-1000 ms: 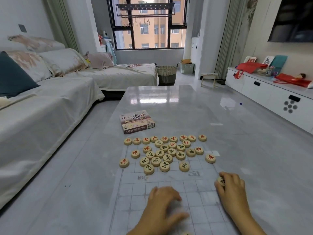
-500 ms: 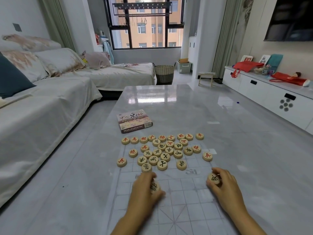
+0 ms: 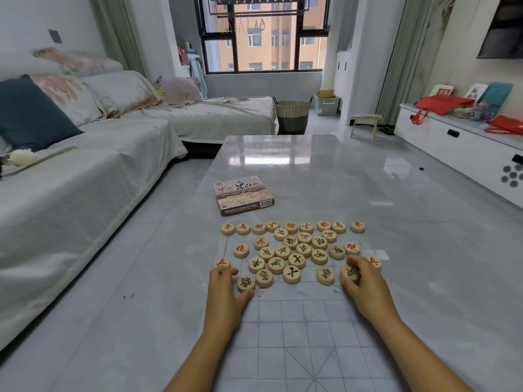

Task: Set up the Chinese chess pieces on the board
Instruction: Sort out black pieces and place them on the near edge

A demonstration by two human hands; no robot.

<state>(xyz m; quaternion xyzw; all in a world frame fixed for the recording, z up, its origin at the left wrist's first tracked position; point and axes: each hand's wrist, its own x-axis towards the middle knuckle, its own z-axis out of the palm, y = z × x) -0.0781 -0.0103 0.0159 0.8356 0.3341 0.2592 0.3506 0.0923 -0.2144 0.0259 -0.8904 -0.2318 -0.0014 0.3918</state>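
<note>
A thin printed board (image 3: 307,338) lies on the grey table. Red pieces stand in a row (image 3: 291,227) along its far edge, with more red ones at the sides. Several black pieces (image 3: 296,260) sit jumbled in the middle. My left hand (image 3: 226,292) lies at the jumble's near left, its thumb and curled fingers around a black piece (image 3: 245,282) that rests on the board. A red soldier (image 3: 222,262) sits just beyond its fingertips. My right hand (image 3: 365,284) pinches another black piece (image 3: 350,273) at the near right, beside a red soldier (image 3: 374,261).
The chess box (image 3: 243,195) lies on the table beyond the pieces. A covered sofa (image 3: 85,176) runs along the left. A white TV cabinet (image 3: 458,148) with red bags stands at the right. A woven basket (image 3: 292,114) and a small stool (image 3: 365,123) are near the window.
Both hands moved away from me, from the near half of the board up to the edge of the jumble, each carrying a black piece. The view tilted down slightly.
</note>
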